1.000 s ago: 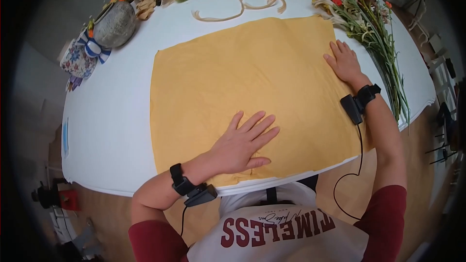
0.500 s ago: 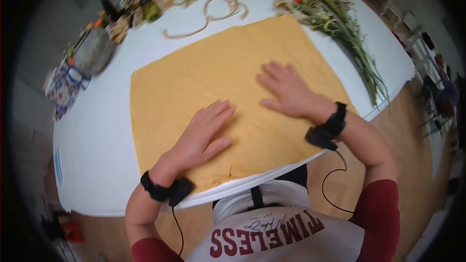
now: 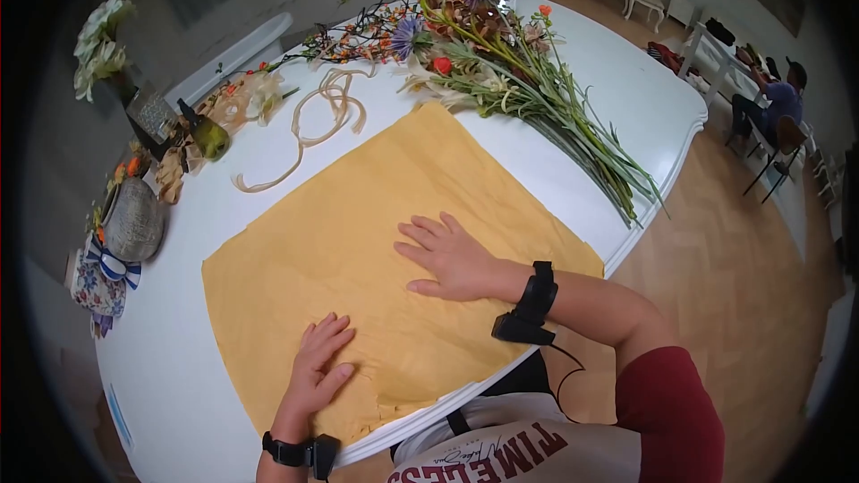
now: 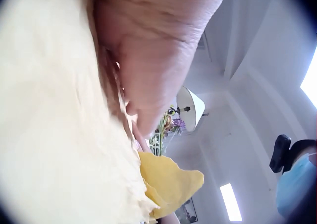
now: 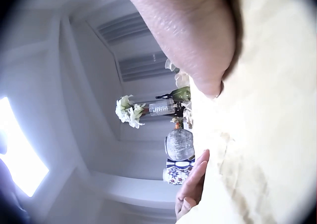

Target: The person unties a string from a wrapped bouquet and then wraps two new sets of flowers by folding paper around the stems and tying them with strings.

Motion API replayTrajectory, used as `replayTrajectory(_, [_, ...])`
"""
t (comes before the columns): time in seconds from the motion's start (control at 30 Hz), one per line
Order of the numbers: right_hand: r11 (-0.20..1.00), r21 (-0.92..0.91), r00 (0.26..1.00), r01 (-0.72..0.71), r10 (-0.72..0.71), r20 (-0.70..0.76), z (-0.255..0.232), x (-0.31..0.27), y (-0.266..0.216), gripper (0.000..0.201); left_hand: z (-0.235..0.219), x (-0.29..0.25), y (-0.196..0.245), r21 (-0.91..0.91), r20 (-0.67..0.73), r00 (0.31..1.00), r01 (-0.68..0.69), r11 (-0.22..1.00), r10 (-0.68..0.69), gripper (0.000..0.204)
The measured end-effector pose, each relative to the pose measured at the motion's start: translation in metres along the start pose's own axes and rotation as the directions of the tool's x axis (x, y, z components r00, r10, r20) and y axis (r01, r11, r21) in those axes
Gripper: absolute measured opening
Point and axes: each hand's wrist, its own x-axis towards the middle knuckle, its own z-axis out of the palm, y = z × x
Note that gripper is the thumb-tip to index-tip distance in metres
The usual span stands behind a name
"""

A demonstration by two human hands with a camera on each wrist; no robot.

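A large yellow cloth or paper sheet (image 3: 358,215) lies spread on the white table (image 3: 170,349), slightly wrinkled by the front edge. On its lower left part rests my left hand (image 3: 318,365), palm down with relaxed fingers. My right hand (image 3: 455,261) lies flat near the sheet's middle, fingers spread. In the left wrist view a corner of yellow sheet (image 4: 171,182) sticks up beyond the left hand (image 4: 148,50). The right wrist view shows the right palm (image 5: 198,36) against the pale-looking sheet (image 5: 267,115), with the left hand (image 5: 193,184) beyond it.
Long-stemmed flowers (image 3: 537,98) lie at the back right, beside orange-berried branches (image 3: 358,40). A beige cord (image 3: 300,139) curls behind the sheet. Along the left stand a green bottle (image 3: 210,136), a grey pot (image 3: 134,219) and a floral-patterned pot (image 3: 97,289). A person (image 3: 778,98) sits far right.
The right hand has moved from the sheet's right edge to its middle, and the left hand towards its lower left. The head view has swung to the right.
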Motion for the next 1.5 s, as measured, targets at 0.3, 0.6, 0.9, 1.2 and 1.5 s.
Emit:
replayTrajectory(0.3, [0.970, 0.241, 0.999, -0.034, 0.032, 0.010, -0.011, -0.002, -0.001, 0.049, -0.003, 0.002, 0.002, -0.555, -0.237, 0.905, 0.172, 0.814, -0.353, 0.024])
replayTrajectory(0.6, [0.969, 0.249, 1.000, -0.006, 0.007, -0.004, -0.014, 0.000, -0.003, 0.044, -0.014, -0.004, 0.021, -0.637, -0.148, 0.898, 0.234, 0.734, -0.414, 0.022])
replayTrajectory(0.9, [0.979, 0.198, 0.995, 0.041, -0.022, -0.095, -0.013, 0.006, -0.008, 0.037, -0.054, -0.029, 0.015, -0.455, 0.031, 0.949, 0.292, 0.841, -0.313, 0.031])
replayTrajectory(1.2, [0.992, 0.122, 0.992, 0.024, -0.009, -0.129, -0.012, 0.007, -0.016, 0.037, -0.046, -0.038, -0.046, -0.729, -0.059, 0.904, 0.250, 0.637, -0.423, 0.032])
replayTrajectory(1.5, [0.989, 0.139, 0.979, 0.050, -0.021, -0.202, -0.009, 0.005, -0.015, 0.035, -0.055, -0.038, -0.030, -0.693, 0.046, 0.918, 0.314, 0.649, -0.394, 0.032])
